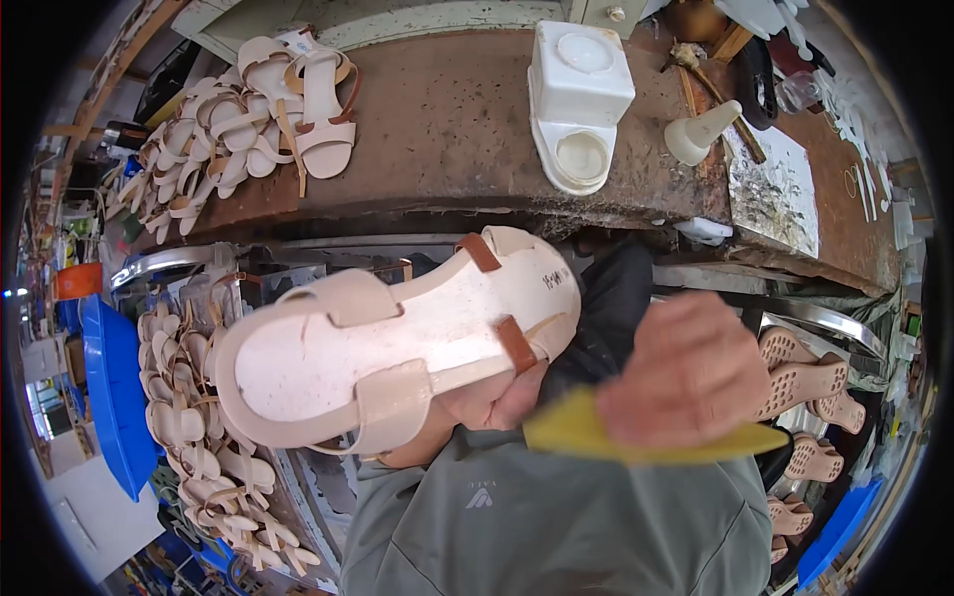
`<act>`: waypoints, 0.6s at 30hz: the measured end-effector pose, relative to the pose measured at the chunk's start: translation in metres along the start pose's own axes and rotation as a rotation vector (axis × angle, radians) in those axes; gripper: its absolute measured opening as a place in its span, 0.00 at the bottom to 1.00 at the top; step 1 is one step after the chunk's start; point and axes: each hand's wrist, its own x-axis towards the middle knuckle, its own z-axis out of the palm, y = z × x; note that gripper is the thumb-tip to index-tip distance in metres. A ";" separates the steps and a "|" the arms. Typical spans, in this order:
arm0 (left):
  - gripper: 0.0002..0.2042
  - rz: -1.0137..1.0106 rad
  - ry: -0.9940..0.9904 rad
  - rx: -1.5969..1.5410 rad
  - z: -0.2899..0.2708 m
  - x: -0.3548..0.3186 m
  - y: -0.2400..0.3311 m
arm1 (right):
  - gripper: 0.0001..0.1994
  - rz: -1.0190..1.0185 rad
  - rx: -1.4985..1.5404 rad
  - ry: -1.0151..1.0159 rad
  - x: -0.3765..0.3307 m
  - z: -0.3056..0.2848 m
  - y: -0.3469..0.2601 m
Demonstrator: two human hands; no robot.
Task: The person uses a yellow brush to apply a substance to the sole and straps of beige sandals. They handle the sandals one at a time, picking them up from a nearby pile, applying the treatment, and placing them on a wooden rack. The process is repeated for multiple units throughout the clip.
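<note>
My left hand (497,399) holds a beige sandal (328,358) from beneath, near its heel. The sandal lies nearly level, toe to the left, with its pale inner face up; beige side straps and brown tabs stand along its edges. My right hand (686,372), smeared by motion, is closed on a flat yellow piece (566,432) with a tapered left end; its exact kind is unclear. That yellow piece is just right of my left hand. Something black (608,308) shows behind the sandal's heel, partly hidden by my right hand.
A brown workbench (437,109) runs across the back. On it are piled beige sandals (219,129), a white plastic container (581,79), a pale cone (701,132) and a stained sheet (775,189). More sandals (189,427) hang left beside a blue tray (119,387); pinkish soles (800,372) sit right.
</note>
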 end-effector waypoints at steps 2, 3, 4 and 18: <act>0.10 0.013 0.035 0.020 0.002 -0.002 0.002 | 0.09 -0.098 0.117 0.097 -0.002 0.001 -0.006; 0.11 0.009 0.048 -0.001 0.002 -0.005 0.003 | 0.09 0.031 -0.024 0.148 0.001 0.004 -0.010; 0.12 0.005 0.062 -0.021 0.002 -0.009 0.004 | 0.10 0.161 -0.166 0.200 0.003 0.008 -0.013; 0.13 -0.065 0.196 -0.082 0.001 -0.016 0.021 | 0.13 -0.027 -0.172 0.119 -0.014 -0.001 -0.030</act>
